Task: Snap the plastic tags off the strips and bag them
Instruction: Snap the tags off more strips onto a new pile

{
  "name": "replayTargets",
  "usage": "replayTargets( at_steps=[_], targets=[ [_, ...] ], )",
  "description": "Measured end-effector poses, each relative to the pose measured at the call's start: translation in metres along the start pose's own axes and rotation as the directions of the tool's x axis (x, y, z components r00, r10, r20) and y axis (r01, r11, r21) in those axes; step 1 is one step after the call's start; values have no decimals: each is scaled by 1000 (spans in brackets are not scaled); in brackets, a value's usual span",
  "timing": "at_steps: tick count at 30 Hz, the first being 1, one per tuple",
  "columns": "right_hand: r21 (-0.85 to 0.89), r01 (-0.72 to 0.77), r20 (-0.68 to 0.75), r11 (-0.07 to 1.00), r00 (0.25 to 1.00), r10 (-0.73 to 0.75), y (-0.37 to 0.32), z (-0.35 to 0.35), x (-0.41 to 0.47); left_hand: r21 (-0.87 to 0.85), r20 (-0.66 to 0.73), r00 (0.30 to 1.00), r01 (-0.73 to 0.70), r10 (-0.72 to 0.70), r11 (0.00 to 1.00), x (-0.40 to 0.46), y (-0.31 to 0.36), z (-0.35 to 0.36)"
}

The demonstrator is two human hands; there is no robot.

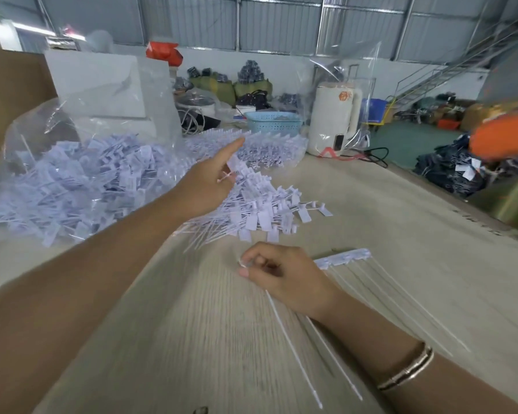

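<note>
Left hand [213, 180] at frame centre, reaching over loose tag pile [260, 207], forefinger extended, other fingers curled round few tags. Right hand [281, 273] at lower centre, fingertips pinching head end of strip [344, 258], thin tails trailing toward lower right. Clear bag [72, 174] at left, mouth open, heaped with snapped tags. Unbroken strips stacked behind pile. Tags likely light, stiff, brittle at joint; tails springy, slippery. Best hold: flat head, near strip spine.

Both arms reach out over the table

Left hand [210, 183] stretched far, index finger straight; right hand [284, 276] near, fingers curled, pinching something small.
</note>
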State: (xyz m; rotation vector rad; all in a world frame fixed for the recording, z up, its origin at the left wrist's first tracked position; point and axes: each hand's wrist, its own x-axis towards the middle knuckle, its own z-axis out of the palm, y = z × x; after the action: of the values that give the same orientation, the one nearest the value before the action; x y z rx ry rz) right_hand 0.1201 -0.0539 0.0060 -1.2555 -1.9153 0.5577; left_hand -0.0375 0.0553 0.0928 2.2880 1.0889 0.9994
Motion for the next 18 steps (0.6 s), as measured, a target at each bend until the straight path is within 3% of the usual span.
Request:
replayTargets(
  at_steps=[2,4,7,10,12,18],
  targets=[
    [-2,0,-3,1000,1000,0,1,0,0,175,131,991,11,-35,984,10,-5,10],
    [-21,7,5,1000,1000,-7,0,-1,0,299,77,995,39,-65,953,3,-9,17],
    [-45,15,-9,999,1000,-15,-4,-1,1,158,-79,996,-18,31,987,-32,-4,21],
    [-86,9,-48,996,999,-13,-10,0,1,-90,52,987,154,-150,984,-79,7,24],
    [-127,45,-41,991,998,-51,-16,1,0,-77,132,964,243,-232,967,-104,10,29],
    [-250,117,39,961,993,-111,-30,3,-5,-128,102,974,213,-201,969,-123,-7,29]
  ],
)
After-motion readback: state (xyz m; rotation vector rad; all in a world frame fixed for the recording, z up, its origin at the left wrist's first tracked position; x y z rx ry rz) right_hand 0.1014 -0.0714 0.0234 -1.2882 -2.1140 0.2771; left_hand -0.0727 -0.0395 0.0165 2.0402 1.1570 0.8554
